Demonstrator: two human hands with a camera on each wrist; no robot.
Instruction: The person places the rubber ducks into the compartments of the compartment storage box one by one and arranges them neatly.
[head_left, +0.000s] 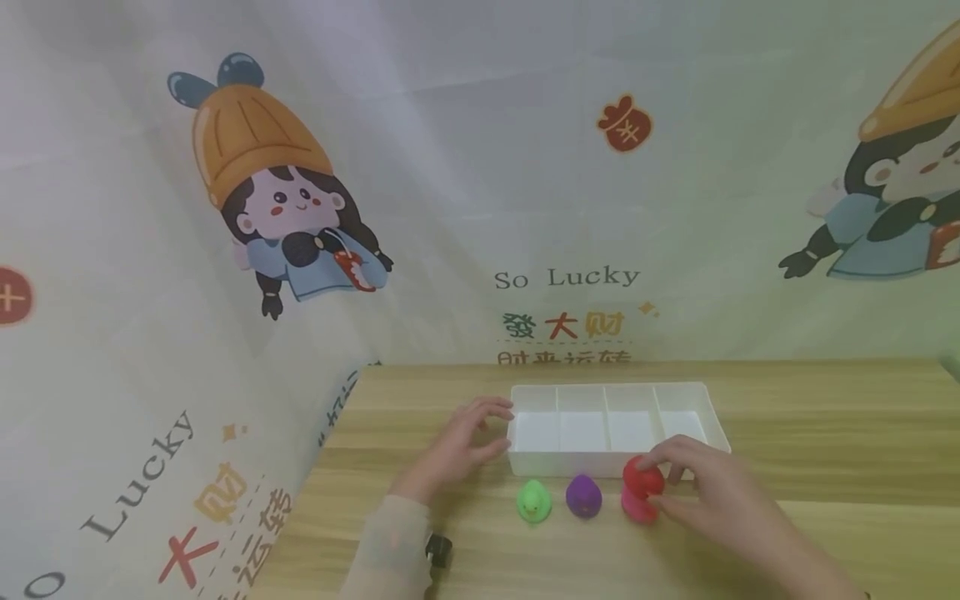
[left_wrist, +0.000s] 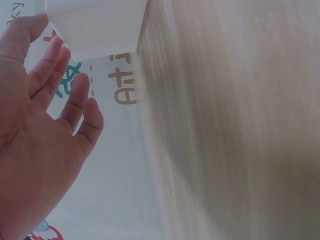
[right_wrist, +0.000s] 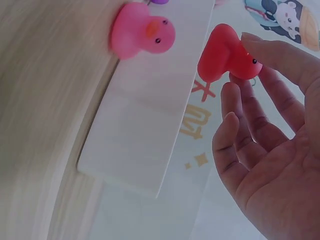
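My right hand (head_left: 716, 492) pinches a red duck (head_left: 643, 477) between thumb and fingers, raised over a pink duck (head_left: 640, 507) at the front of the white box (head_left: 566, 463). In the right wrist view the red duck (right_wrist: 220, 52) hangs from the fingertips of the hand (right_wrist: 280, 135), apart from the pink duck (right_wrist: 135, 32). My left hand (head_left: 459, 446) rests its fingertips at the box's left end, fingers slightly bent; the left wrist view shows the hand (left_wrist: 45, 120) beside the box corner (left_wrist: 97, 30). The four compartments that show hold nothing visible.
A green duck (head_left: 534, 502) and a purple duck (head_left: 583, 497) stand in front of the box, left of the pink one. A small black object (head_left: 438, 550) lies by the left sleeve. Printed cloth (head_left: 450, 167) hangs behind the wooden table (head_left: 840, 433).
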